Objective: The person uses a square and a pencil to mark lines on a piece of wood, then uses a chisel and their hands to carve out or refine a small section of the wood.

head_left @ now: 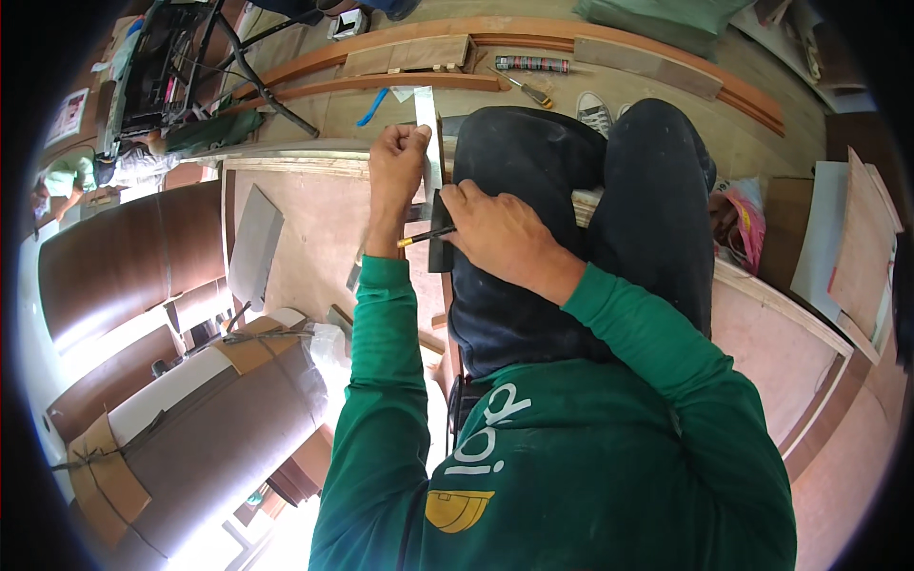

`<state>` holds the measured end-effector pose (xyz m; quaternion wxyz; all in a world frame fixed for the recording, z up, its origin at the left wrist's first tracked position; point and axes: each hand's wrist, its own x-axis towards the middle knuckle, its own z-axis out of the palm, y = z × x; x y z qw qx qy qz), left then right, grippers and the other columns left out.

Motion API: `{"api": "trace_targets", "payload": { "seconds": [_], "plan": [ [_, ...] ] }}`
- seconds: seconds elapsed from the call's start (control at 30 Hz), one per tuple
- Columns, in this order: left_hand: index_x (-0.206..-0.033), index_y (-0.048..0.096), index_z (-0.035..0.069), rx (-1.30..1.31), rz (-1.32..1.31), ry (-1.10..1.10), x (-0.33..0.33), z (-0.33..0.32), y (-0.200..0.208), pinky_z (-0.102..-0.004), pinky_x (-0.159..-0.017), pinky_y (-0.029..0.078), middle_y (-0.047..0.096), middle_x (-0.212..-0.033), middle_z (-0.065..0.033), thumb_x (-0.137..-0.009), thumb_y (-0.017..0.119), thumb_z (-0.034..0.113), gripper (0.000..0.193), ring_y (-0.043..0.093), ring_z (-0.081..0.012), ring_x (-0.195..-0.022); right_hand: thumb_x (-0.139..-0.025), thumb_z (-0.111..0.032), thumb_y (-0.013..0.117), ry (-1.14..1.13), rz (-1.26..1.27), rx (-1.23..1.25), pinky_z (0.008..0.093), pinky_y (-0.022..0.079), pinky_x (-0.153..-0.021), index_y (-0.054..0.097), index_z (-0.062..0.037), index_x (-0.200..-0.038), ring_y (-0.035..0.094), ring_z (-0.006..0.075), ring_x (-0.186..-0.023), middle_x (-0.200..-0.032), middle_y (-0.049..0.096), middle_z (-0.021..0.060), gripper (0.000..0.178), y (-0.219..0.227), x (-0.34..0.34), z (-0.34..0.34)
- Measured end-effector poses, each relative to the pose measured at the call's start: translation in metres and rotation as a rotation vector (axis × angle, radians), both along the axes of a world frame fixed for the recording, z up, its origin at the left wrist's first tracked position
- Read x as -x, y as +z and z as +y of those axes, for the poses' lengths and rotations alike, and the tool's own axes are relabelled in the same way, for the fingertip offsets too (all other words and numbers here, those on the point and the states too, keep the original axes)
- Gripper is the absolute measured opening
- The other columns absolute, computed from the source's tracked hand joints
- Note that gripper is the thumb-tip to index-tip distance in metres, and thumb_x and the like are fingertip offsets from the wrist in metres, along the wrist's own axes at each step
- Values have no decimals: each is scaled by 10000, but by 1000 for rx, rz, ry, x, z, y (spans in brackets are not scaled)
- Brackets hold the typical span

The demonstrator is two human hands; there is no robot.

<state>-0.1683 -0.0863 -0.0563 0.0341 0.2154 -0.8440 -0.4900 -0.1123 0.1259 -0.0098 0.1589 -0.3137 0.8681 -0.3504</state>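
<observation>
My left hand [397, 162] is closed, its thumb and forefinger pinching the edge of a flat silver metal strip [434, 157] that runs lengthwise beside my left thigh. My right hand [505, 231] rests by my thigh, fingers curled round a black pencil [426, 237] with a gold-coloured end pointing left. Those same fingers press against a dark flat piece [440, 255] at the near end of the strip. Whether the dark piece and the strip are joined is hidden by my fingers.
On the floor ahead lie long brown wooden strips [381, 84], a screwdriver [533, 93], a printed tube [532, 64] and a blue strap-like piece [373, 108]. A wood panel [314, 205] spreads to my left, near a wrapped brown bundle [238, 419]. A pink plastic bag [743, 224] sits right.
</observation>
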Motion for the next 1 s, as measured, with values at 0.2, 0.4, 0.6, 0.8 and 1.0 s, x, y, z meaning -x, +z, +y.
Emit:
{"api": "trace_targets", "payload": {
  "seconds": [0.2,0.4,0.6,0.8,1.0],
  "plan": [
    [-988,734,-19,-11,-18,-24,1,0,4,-301,-638,484,692,-780,-32,-985,773,261,283,562,-100,-689,-967,-380,756,89,30,29,500,609,-821,548,-55,-1346,733,415,-868,-1108,624,182,541,1,-5,-4],
    [-993,736,-23,-38,-5,-34,2,1,5,-296,-640,487,702,-800,-38,-988,777,258,284,579,-105,-693,-992,-368,729,81,-41,62,518,603,-827,543,-60,-1342,730,429,-874,-1151,616,179,502,5,-4,6],
    [-1022,747,-32,-50,-12,-61,3,-2,7,-278,-629,485,704,-809,-37,-987,780,259,295,596,-100,-696,-1005,-371,713,93,-103,49,519,600,-834,525,-79,-1427,726,439,-887,-1200,605,183,546,8,-5,14],
    [-1036,759,-31,-36,-4,-50,3,2,11,-293,-638,501,720,-808,-47,-977,783,267,305,621,-114,-705,-1010,-389,710,90,-82,44,502,603,-821,494,-83,-1515,720,418,-867,-1217,601,164,629,8,-8,18],
    [-1040,777,-19,41,-24,-27,0,2,9,-333,-671,534,754,-820,-78,-960,792,279,308,668,-150,-728,-1007,-335,716,100,-66,27,501,609,-831,499,-25,-1448,732,419,-904,-1200,609,187,582,13,-8,18]
  ]
}}
